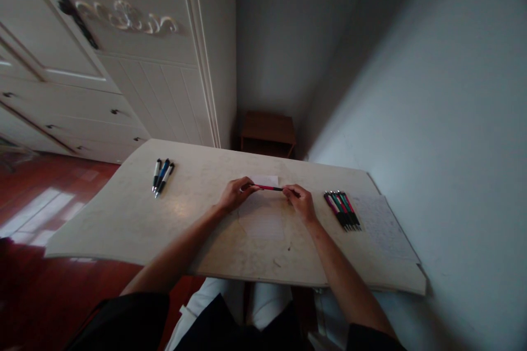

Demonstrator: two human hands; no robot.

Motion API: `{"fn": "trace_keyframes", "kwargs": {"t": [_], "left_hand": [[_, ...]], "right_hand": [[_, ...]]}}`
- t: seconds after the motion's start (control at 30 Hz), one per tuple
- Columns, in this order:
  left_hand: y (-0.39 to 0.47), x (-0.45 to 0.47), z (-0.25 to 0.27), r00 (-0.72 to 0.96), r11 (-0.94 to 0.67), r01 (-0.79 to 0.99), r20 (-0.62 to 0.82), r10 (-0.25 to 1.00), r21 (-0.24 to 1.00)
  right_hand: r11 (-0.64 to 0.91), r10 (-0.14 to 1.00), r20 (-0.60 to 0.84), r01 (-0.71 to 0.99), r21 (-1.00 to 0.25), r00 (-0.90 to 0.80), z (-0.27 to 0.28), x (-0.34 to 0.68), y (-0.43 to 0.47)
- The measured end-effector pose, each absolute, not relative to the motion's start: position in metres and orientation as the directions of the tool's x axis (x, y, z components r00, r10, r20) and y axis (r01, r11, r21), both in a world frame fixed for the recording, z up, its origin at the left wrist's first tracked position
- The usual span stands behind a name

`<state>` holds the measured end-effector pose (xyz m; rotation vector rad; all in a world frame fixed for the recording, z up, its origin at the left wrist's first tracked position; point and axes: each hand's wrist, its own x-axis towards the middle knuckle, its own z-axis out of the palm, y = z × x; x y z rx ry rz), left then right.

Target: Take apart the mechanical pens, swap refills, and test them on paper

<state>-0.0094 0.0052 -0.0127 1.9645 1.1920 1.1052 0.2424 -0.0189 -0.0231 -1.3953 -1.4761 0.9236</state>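
A pink pen with a black grip (267, 187) lies level between my two hands, just above the table. My left hand (239, 192) pinches one end of it, and my right hand (300, 200) is closed on the black end. Behind the pen a small white slip of paper (265, 180) rests on the tabletop. To the right of my right hand, several pens (342, 210) in dark red, green and pink lie side by side in a row. Far to the left are three pens (163, 176), white and blue with black parts.
The white table (197, 170) has curved edges and some marks. A written sheet of paper (385, 225) lies at its right edge, by the wall (461, 148). A white cabinet (164, 88) stands behind on the left, and a brown wooden stool (268, 126) beyond the far edge.
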Motion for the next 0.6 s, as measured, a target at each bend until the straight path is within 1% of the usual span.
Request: {"fn": "trace_keyframes", "kwargs": {"t": [0.13,0.27,0.43,0.6], "left_hand": [[0.004,-0.011,-0.016,0.331,-0.428,0.439,0.301,0.894,0.790],[0.002,-0.011,-0.017,0.421,-0.471,0.471,0.279,0.863,0.746],[0.000,-0.010,-0.018,0.376,-0.444,0.492,0.278,0.884,0.749],[0.002,-0.008,-0.025,0.345,-0.504,0.461,0.376,0.860,0.730]], "right_hand": [[0.122,0.992,0.125,0.353,-0.927,-0.015,-0.019,0.241,-0.020],[0.235,0.972,0.205,0.378,-0.896,-0.118,-0.014,0.240,-0.023],[0.316,0.947,0.265,0.393,-0.864,-0.180,-0.013,0.239,-0.025],[0.350,0.936,0.323,0.408,-0.843,-0.136,-0.018,0.240,-0.024]]}}
